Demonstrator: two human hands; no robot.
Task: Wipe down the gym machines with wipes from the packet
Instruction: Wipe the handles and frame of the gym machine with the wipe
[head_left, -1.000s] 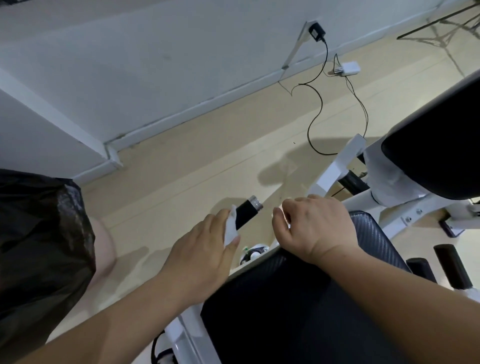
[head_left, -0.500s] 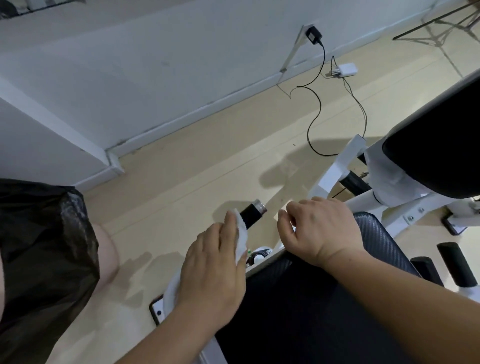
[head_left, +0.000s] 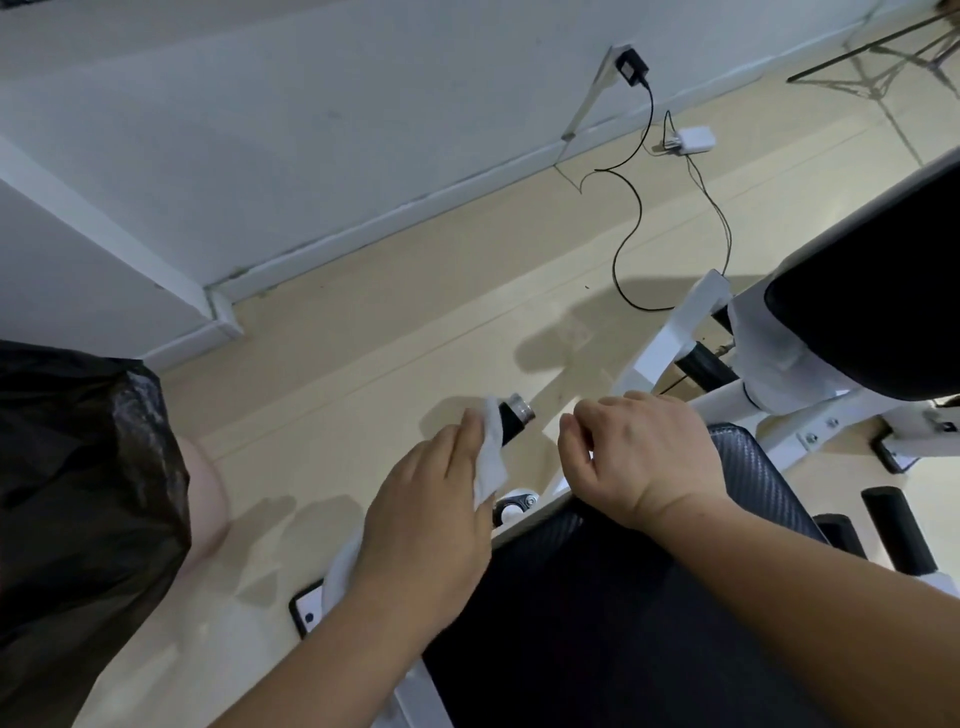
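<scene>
Head: wipe (head_left: 488, 457) farther up handle (head_left: 511, 422)

A pale wall (head_left: 311, 130) meets the beige floor (head_left: 415, 338) along a white skirting board (head_left: 395, 218), and low on that wall a black adapter (head_left: 788, 66) sits plugged in, its black cable (head_left: 631, 234) dropping to the floor and snaking across it in loose curves. Just beside the skirting lies a small white box (head_left: 693, 140) with a thin wire (head_left: 719, 208) trailing from it, near the black cable. A crinkled black plastic bag (head_left: 78, 493) fills the left edge, well apart from the thin dark legs of a stand (head_left: 878, 67) in the far corner.
</scene>
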